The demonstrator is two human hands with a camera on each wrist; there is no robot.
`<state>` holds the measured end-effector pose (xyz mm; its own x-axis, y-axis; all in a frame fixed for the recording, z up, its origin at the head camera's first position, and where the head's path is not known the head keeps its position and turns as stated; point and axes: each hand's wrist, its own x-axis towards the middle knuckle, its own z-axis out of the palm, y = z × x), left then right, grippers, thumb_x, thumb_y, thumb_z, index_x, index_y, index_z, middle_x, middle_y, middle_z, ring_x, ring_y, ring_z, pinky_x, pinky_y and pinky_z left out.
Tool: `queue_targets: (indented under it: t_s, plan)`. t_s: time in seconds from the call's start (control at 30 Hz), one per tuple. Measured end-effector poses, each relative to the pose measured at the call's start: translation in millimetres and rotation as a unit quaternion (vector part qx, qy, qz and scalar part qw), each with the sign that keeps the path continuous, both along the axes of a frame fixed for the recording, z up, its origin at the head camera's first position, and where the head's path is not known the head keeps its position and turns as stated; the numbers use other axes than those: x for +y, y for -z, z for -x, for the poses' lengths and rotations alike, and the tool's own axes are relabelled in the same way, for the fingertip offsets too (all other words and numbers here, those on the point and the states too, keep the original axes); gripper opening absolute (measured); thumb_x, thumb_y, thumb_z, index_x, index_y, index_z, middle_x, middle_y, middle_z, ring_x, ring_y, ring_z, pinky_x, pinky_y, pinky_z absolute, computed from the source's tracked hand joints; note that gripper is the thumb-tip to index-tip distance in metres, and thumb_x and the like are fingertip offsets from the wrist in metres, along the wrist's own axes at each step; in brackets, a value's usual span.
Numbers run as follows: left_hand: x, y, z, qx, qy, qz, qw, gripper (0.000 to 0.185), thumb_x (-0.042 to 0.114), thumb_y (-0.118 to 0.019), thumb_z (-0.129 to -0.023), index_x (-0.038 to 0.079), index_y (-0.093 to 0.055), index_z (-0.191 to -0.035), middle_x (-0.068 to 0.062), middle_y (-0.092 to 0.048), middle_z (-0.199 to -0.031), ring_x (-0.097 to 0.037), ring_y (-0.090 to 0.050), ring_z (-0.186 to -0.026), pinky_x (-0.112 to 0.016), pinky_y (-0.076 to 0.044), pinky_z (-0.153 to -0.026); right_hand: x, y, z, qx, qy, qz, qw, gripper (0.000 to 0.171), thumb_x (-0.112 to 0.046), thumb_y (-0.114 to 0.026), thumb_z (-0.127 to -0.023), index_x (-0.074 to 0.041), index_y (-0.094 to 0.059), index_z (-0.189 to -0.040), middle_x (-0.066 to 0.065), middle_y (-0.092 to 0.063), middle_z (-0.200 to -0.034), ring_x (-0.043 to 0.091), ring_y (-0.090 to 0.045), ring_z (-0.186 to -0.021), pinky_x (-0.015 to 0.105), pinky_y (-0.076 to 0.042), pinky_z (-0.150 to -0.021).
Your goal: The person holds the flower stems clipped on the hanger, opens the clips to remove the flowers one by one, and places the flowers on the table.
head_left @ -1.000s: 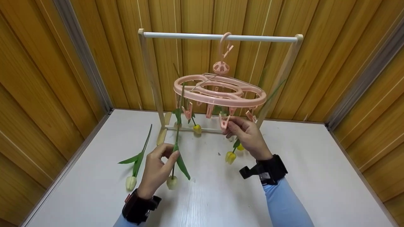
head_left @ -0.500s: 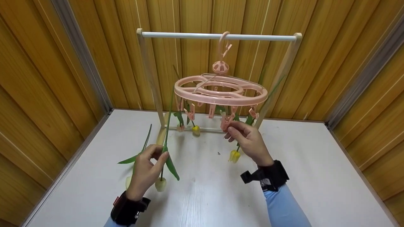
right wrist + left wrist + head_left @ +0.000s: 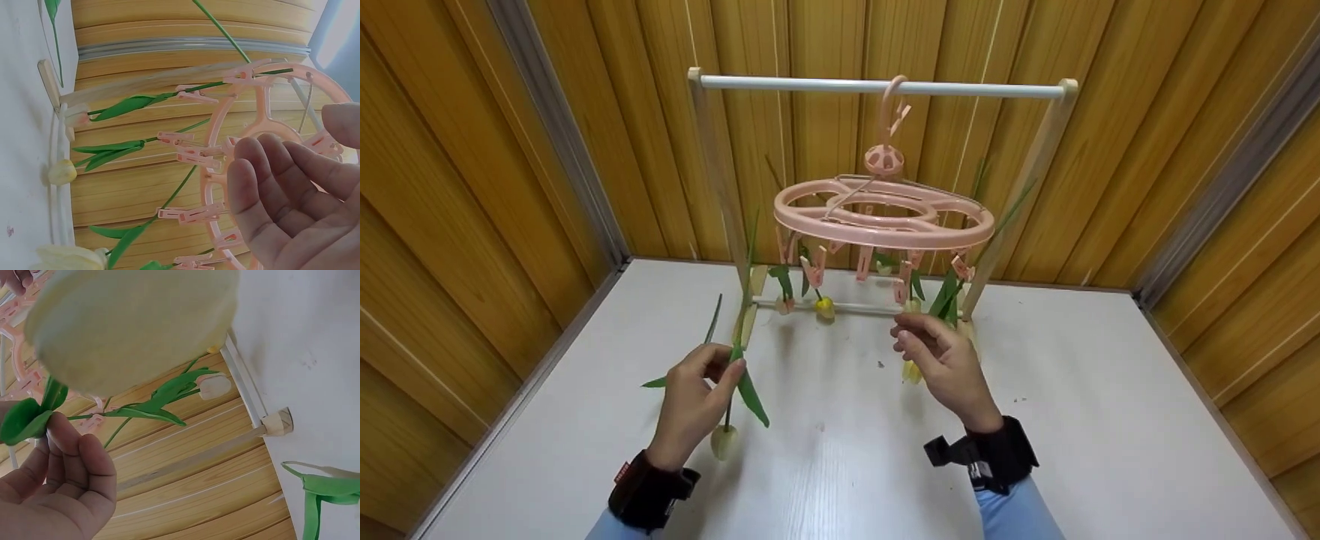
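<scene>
Closest to us, our left hand [image 3: 694, 397] pinches a tulip [image 3: 725, 439] by its stem, thumb and fingers curled round it just where the leaf [image 3: 750, 390] branches off, so the pale bloom dangles head-down above the white table [image 3: 840, 465] and the long stem points up toward the clips. In the left wrist view that bloom fills the frame, with the fingertips [image 3: 67, 450] tight on green. Our right hand [image 3: 949, 360] hangs free beside it, fingers loosely curled and holding nothing, just beneath the clips, apart from them. Behind the left hand, a second tulip [image 3: 701, 352] lies flat on the table, stem toward the rack foot. Beyond the hands, several tulips already hang upside down, each stem gripped by a pink clip [image 3: 814, 271]; the yellow bloom [image 3: 825, 306] sits low near the base bar. Above them the pink oval hanger [image 3: 885, 217] carries the ring of clips, and its hook [image 3: 894, 101] loops over the white rail [image 3: 877, 87] of the wooden rack, with the panelled wall [image 3: 585, 112] behind.
</scene>
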<state>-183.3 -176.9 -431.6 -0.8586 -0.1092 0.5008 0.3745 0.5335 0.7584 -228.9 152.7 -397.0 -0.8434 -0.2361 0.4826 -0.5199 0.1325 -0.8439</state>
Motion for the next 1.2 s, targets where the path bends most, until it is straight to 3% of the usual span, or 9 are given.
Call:
queue_targets:
  t_s: [0.3,0.6,0.83,1.2]
  plan:
    - [-15.1,8.1,3.3,-0.018,-0.013,0.011,0.9997,0.005,0.004,-0.074,-0.094,-0.001,-0.072,-0.096,-0.004,-0.066,-0.08,-0.013,-0.057,-0.067,-0.022,-0.047,-0.06,-3.9,17.6,-8.1,0.006,0.005,0.011,1.0,0.024,0.003,-0.059,-0.102,0.01,-0.065,-0.124,0.024,-0.068,-0.109,0.014,-0.069,-0.094,0.024,-0.056,-0.081]
    - [-21.3,15.7,9.4,-0.061,-0.033,0.023,0.9973,0.005,0.002,-0.073,-0.094,-0.002,-0.073,-0.096,-0.007,-0.064,-0.079,-0.016,-0.055,-0.068,-0.022,-0.046,-0.059,-5.0,28.3,-10.8,0.013,0.01,0.009,1.0,0.023,0.003,-0.06,-0.101,0.008,-0.066,-0.122,0.023,-0.068,-0.108,0.011,-0.067,-0.093,0.022,-0.054,-0.078]
    - [-24.5,20.7,15.1,-0.11,-0.039,0.045,0.9921,0.005,0.002,-0.072,-0.094,-0.003,-0.072,-0.094,-0.007,-0.063,-0.076,-0.017,-0.055,-0.068,-0.024,-0.045,-0.059,-2.7,30.6,-10.0,0.022,0.02,-0.006,1.0,0.022,0.001,-0.06,-0.102,0.006,-0.068,-0.122,0.017,-0.069,-0.108,0.01,-0.067,-0.093,0.022,-0.055,-0.078]
    - [-33.8,28.1,24.4,-0.179,-0.056,0.064,0.9802,0.007,0.001,-0.069,-0.094,-0.005,-0.072,-0.096,-0.01,-0.067,-0.08,-0.019,-0.06,-0.07,-0.03,-0.049,-0.061,-0.8,29.6,-11.4,0.018,0.02,-0.01,1.0,0.021,-0.001,-0.06,-0.102,0.004,-0.069,-0.121,0.019,-0.069,-0.109,0.012,-0.067,-0.093,0.023,-0.056,-0.078]
